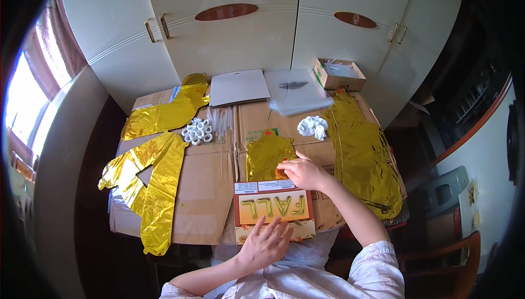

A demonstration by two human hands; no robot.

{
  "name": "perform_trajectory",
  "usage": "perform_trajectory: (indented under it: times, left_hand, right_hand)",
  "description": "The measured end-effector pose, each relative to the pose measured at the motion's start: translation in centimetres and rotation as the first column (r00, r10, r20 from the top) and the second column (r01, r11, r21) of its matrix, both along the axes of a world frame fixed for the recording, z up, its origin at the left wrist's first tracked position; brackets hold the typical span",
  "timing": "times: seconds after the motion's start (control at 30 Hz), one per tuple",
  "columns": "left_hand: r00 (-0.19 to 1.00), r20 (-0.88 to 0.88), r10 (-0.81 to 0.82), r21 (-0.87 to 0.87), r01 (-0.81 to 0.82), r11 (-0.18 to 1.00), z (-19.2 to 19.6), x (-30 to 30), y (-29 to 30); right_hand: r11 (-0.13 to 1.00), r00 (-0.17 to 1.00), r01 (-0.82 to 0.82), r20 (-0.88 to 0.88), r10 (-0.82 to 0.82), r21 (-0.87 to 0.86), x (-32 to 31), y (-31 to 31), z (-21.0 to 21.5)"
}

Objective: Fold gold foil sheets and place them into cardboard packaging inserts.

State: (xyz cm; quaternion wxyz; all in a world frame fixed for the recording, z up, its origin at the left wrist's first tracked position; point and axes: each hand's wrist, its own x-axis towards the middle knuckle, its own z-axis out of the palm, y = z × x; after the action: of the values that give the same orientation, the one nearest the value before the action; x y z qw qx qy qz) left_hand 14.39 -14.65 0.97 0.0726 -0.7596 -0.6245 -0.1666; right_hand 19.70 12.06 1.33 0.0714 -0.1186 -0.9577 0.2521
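- The left hand lies spread, fingers fanned, on the lower edge of a printed card that sits at 6 o'clock on the cardboard-covered surface.
- The right hand is curled, its fingertips pinching or pressing the lower right edge of a small gold foil balloon just above the card, toward 12 o'clock from it; I cannot tell whether it truly grips the foil.
- More gold foil lies about: a long piece at 3 o'clock, a crumpled piece at 9 o'clock and another at 10 o'clock.
- A cluster of white rings sits at 11 o'clock, a bunch of white ribbon at 1 o'clock, with a grey sheet, a clear plastic bag and a small open box at the far edge.
- Risks, as I judge them: the thin foil could crease or tear if pulled hard at one edge; the card could slide off the near edge if the spread hand lifts; the long foil at 3 o'clock overhangs and might slip down if the forearm brushes it.
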Motion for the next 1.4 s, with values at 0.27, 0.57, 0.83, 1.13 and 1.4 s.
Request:
perform_trajectory:
  times: [0.27, 0.57, 0.83, 1.13, 1.4]
  left_hand:
    - [0.971, 0.021, 0.237, -0.151, -0.232, 0.961, -0.5, -2.3, 4.3]
    - [0.969, 0.037, 0.244, -0.186, -0.234, 0.954, -0.4, -2.4, 4.7]
    - [0.960, 0.075, 0.268, -0.192, -0.250, 0.949, -0.3, -2.2, 4.5]
    - [0.950, 0.122, 0.288, -0.178, -0.265, 0.948, -0.6, -2.0, 4.5]
    - [0.950, 0.121, 0.289, -0.177, -0.266, 0.948, -0.5, -2.0, 4.6]
  right_hand:
    - [1.000, 1.000, -0.009, 0.005, 0.009, -0.007, -0.2, 0.1, 0.1]
    - [0.923, 0.925, 0.307, -0.157, -0.347, -0.230, -3.3, 4.0, -0.6]
    - [0.564, 0.892, 0.433, 0.244, -0.380, -0.704, -6.6, 6.1, 1.9]
    - [0.901, 0.906, 0.313, 0.381, -0.187, -0.301, -7.6, 4.9, 4.0]
    - [0.876, 0.903, 0.376, 0.331, -0.274, -0.301, -7.6, 5.5, 2.9]
